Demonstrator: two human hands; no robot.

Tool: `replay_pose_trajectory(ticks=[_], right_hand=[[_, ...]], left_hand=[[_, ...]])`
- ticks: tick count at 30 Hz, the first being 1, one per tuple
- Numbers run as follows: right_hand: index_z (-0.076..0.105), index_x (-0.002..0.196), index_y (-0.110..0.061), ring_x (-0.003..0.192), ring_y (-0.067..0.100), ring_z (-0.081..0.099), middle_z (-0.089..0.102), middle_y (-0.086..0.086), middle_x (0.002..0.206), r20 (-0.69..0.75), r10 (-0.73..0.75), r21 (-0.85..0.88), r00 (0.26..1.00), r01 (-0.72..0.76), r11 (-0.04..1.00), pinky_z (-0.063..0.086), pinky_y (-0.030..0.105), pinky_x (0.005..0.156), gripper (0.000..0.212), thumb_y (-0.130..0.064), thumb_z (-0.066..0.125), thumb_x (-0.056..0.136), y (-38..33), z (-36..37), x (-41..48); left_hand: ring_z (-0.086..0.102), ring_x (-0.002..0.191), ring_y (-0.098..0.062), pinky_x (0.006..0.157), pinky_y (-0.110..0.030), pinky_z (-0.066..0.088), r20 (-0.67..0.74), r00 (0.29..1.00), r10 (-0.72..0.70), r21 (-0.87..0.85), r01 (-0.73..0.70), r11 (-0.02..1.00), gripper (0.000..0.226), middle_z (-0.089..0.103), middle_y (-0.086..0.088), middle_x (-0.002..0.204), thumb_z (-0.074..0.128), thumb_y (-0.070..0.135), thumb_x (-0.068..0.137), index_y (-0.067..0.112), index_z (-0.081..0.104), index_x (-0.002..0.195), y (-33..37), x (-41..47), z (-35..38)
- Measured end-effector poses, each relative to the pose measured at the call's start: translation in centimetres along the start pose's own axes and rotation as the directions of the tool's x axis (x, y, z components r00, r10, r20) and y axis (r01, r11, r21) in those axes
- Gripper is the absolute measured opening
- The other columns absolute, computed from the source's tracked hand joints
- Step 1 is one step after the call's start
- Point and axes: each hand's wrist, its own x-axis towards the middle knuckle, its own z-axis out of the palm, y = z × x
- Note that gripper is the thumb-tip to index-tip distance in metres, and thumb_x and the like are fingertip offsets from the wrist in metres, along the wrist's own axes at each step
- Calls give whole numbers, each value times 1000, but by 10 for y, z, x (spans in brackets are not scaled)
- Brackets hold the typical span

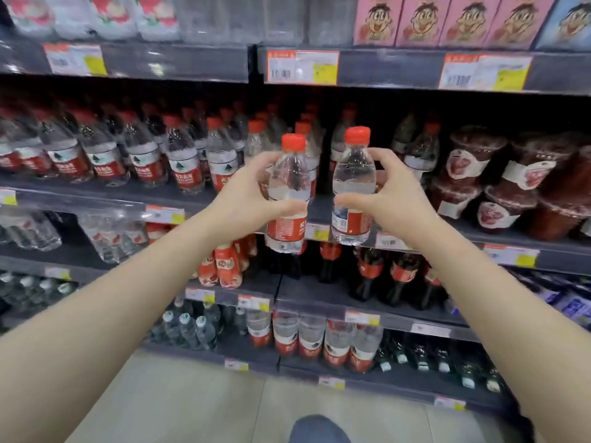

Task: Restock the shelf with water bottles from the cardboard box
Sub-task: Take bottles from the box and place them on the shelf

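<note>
My left hand [246, 195] grips a clear water bottle [289, 174] with a red cap and red label, held upright in front of the shelf. Just to its right, my right hand [393, 199] holds a second, matching water bottle [353, 174], also upright. Both bottles hang in the air before a dark gap in the row of red-capped water bottles [179, 155] on the grey shelf [105, 191]. The cardboard box is out of view.
Dark drink cups [479, 174] fill the same shelf to the right. Cola bottles [399, 276] and small red bottles [224, 263] stand one shelf below, more water bottles [319, 340] lower still. Pink cartons [447, 17] sit on top. My shoe [319, 430] is on the tiled floor.
</note>
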Motion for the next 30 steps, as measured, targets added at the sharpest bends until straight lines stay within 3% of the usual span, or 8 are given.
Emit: replay_pose_trajectory(ticks=[2,4,9,16,19,22,25,30], right_hand=[[56,130,-39,91,-2,70,73,-13,104,-54,-42,-7,998,42,999,58,27,80,70,-31,92,70,17,5,1],[58,129,-34,93,1,71,74,-12,105,-77,-81,-11,994,80,997,59,29,84,67,-31,92,71,29,10,4],[60,123,-35,94,8,72,75,-9,103,-97,-148,-92,984,139,986,59,36,86,69,-37,94,64,36,27,16],[57,129,-29,93,10,72,73,-6,103,-107,-110,-8,988,109,994,58,34,87,71,-27,94,68,35,27,62],[51,140,-25,98,13,70,71,-3,112,-84,-77,-26,993,75,997,58,36,90,83,-27,94,69,50,34,85],[46,144,-24,93,7,67,69,-7,108,-96,-45,-4,994,45,999,56,24,79,85,-26,92,72,67,39,96],[43,148,-28,95,5,65,67,-9,110,-80,-51,-18,995,50,999,54,24,80,87,-27,90,74,77,38,107],[36,155,-31,93,7,66,66,-10,106,-71,-51,-62,996,47,997,50,18,73,96,-31,89,76,85,35,120]], left_hand=[[55,100,26,84,-2,43,-8,996,90,-15,-90,996,66,60,44,110,89,40,81,57,45,128,-17,-14,17],[62,87,25,73,-1,49,-22,987,159,-33,-159,987,61,63,52,90,88,30,83,62,45,111,-34,-27,32],[76,94,-2,76,-16,58,-117,961,249,-152,-265,952,59,80,17,101,88,27,84,56,58,126,-54,-30,47],[77,103,-11,96,-42,61,-44,963,267,-222,-270,937,74,79,10,114,88,25,84,48,54,146,-45,3,31],[77,104,-12,98,-43,59,-38,963,267,-225,-268,937,79,79,10,115,89,28,82,48,51,149,-47,13,31],[77,103,-10,95,-42,60,-52,964,263,-232,-267,935,78,79,13,114,89,26,82,56,52,143,-57,18,37],[76,101,-6,89,-31,61,-69,968,243,-258,-253,932,73,79,19,110,87,21,83,67,50,125,-67,17,42],[76,95,-2,78,-19,59,-77,971,226,-273,-239,932,74,77,26,104,86,15,85,68,46,120,-77,18,45]])
